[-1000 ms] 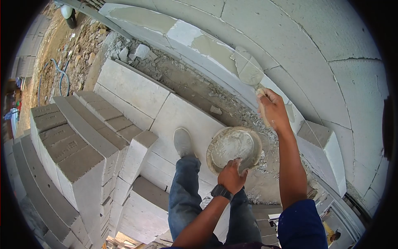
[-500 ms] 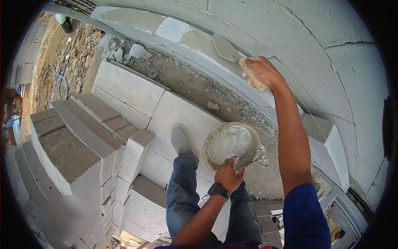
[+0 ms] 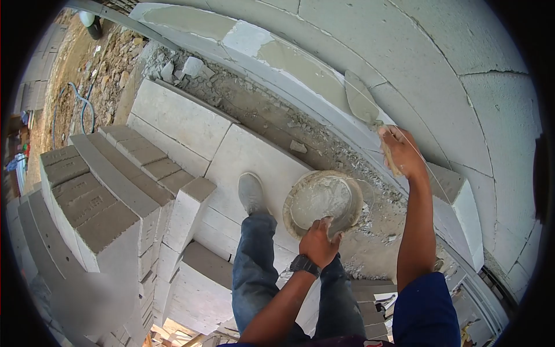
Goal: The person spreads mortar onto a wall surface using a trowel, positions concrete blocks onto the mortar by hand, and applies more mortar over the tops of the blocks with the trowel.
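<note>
My right hand (image 3: 403, 151) is closed around the wooden handle of a trowel (image 3: 361, 99). The blade lies against the top of the low block course, at the near end of a grey mortar layer (image 3: 306, 68). A bare whitish block top (image 3: 247, 37) interrupts that layer farther along. My left hand (image 3: 319, 243), with a dark watch at the wrist, hangs over the near rim of a round bucket (image 3: 357, 202). Its fingers are apart and hold nothing I can see. Wet grey mortar (image 3: 324, 199) lies inside the bucket.
A thin string (image 3: 430, 168) runs along the block course and passes by my right hand. Stacked blocks (image 3: 110, 202) stand at the left. Rubble (image 3: 196, 68) lies in the gap beside the wall (image 3: 428, 52). My shoe (image 3: 251, 192) rests on pale blocks.
My right hand has drawn the trowel toward me and to the right along the block top. More of the mortar layer shows behind the blade. My left hand stays by the bucket.
</note>
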Motion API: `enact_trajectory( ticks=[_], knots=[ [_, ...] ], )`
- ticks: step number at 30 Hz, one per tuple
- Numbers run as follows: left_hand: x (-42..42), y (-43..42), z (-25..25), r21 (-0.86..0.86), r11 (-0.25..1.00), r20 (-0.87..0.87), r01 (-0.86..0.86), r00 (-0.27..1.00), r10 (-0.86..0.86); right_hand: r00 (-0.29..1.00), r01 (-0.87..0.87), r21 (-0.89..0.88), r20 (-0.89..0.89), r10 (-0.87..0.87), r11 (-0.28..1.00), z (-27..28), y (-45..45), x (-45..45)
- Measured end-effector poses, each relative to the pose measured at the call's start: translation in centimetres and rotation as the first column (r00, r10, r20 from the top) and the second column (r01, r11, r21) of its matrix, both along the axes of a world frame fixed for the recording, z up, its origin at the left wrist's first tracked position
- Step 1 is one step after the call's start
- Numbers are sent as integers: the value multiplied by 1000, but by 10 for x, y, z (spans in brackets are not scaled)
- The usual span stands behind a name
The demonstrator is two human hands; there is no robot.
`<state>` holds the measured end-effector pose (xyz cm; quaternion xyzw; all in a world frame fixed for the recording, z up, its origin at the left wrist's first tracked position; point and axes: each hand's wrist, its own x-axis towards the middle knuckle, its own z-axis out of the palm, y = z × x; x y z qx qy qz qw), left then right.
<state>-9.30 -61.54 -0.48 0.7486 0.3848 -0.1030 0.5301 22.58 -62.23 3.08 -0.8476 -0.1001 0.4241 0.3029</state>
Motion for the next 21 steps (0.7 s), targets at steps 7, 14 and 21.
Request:
enact_trajectory(
  ticks=[7, 14, 21],
  knots=[
    [6, 4, 4, -16, 999, -42, 38, 998, -39, 974, 224, 281, -97, -205, 933, -32, 35, -81],
    [4, 10, 6, -16, 999, -15, 45, 999, -46, 981, 180, 299, -130, -147, 937, -41, 151, -92],
    [8, 21, 12, -25, 999, -35, 30, 999, -31, 984, 174, 358, -93, -150, 917, -42, 168, -103]
  ],
)
